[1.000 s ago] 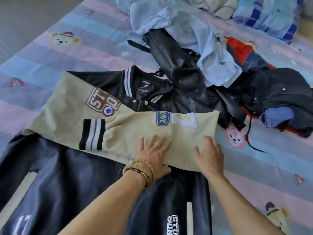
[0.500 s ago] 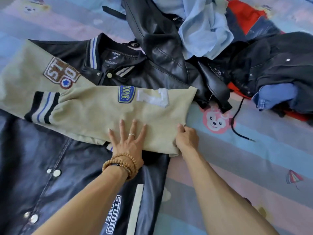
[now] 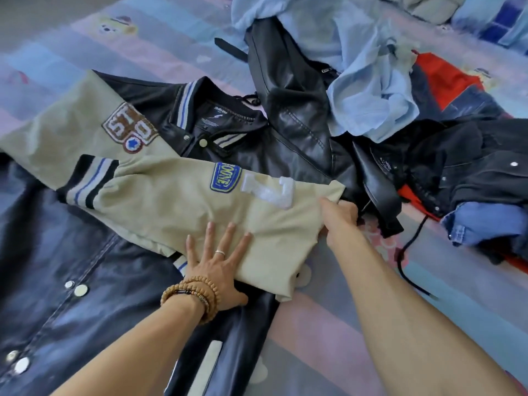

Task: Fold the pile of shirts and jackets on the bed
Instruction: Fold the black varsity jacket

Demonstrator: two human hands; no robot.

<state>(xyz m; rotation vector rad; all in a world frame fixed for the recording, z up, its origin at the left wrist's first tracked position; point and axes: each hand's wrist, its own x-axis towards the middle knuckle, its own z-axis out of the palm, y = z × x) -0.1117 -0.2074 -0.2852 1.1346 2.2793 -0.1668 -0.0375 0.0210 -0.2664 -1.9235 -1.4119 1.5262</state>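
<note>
1. The varsity jacket (image 3: 94, 281) lies spread, snap front up, on the near left of the bed; both tan sleeves (image 3: 171, 201) are folded across its chest. The unfolded pile (image 3: 371, 95) sits at the far right, its black leather jacket (image 3: 291, 110) touching the varsity collar.
2. The left hand (image 3: 217, 270) presses flat, fingers spread, on the upper sleeve. The right hand (image 3: 338, 221) is curled round the jacket's right shoulder edge, apparently gripping it.
3. Likely risk: pulling that edge inward while the slick body slides could drag the crossed sleeves askew.
4. Another risk: the leather jacket may catch on the fold, since it lies against the shoulder.
5. The striped sheet (image 3: 328, 332), printed with cartoon bears, is soft and gives no firm backing for creases.
6. Far left, grey floor (image 3: 43, 21) shows beyond the bed.
</note>
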